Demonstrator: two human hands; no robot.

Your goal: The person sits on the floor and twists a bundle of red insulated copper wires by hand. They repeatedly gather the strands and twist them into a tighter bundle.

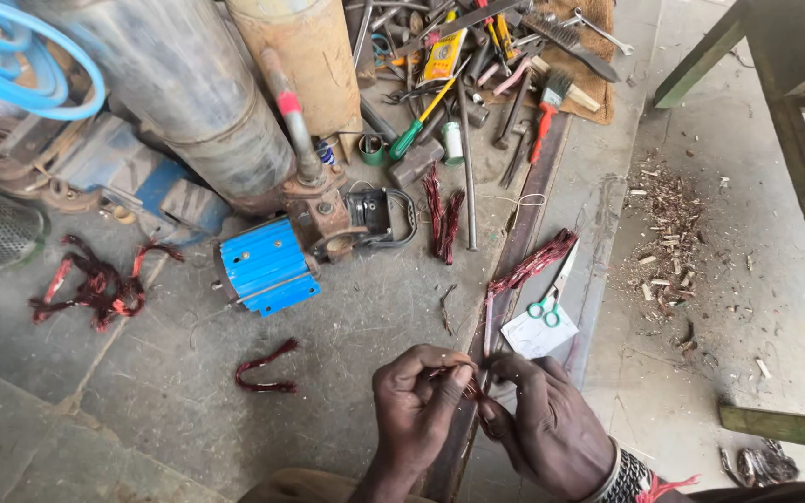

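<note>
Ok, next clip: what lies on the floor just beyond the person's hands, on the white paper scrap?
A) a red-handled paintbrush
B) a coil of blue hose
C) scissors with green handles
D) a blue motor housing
C: the green-handled scissors lie partly on the white paper scrap, just past the left hand and right hand, which pinch a strand of reddish copper wire between them.

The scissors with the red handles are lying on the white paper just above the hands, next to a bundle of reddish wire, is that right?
Not quite. The head view shows the scissors have green handles, not red. The rest holds: they lie on the white paper just above the left hand and right hand, next to the bundle of reddish wire.
</note>
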